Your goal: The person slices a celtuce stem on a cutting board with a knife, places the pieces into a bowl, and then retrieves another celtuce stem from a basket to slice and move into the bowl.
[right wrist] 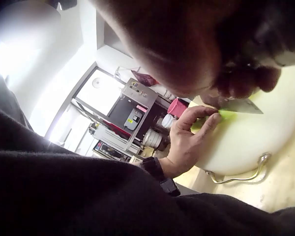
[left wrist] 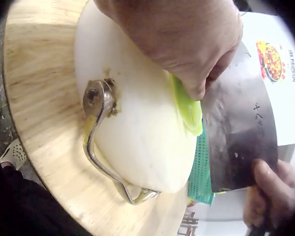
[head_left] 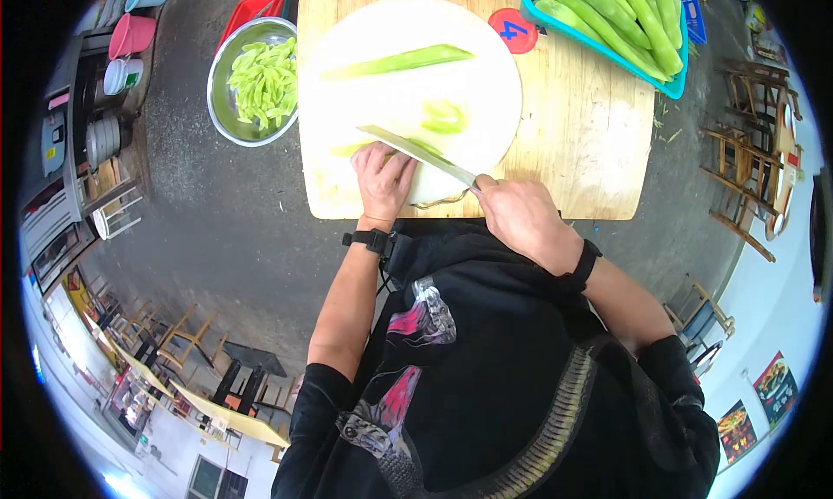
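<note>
A round white cutting board (head_left: 468, 30) with a metal handle (left wrist: 91, 142) lies on the wooden table. The right hand (head_left: 525, 221) grips the handle of a broad cleaver (left wrist: 241, 128), its blade slanting over the board beside the left fingers. The left hand (head_left: 383, 180) pinches a green vegetable piece (left wrist: 187, 108) down on the board, bent fingers close to the blade; in the right wrist view the left hand (right wrist: 187, 142) shows thumb and fingers around it. Farther up lie a long green piece (head_left: 416, 60) and a few cut slices (head_left: 444, 115).
A metal bowl (head_left: 217, 108) of cut green slices stands left of the board. At the upper right, a teal basket (head_left: 681, 78) holds several long green vegetables. A red disc marked 4 (head_left: 512, 30) lies by the board. Chairs (head_left: 737, 169) stand farther right.
</note>
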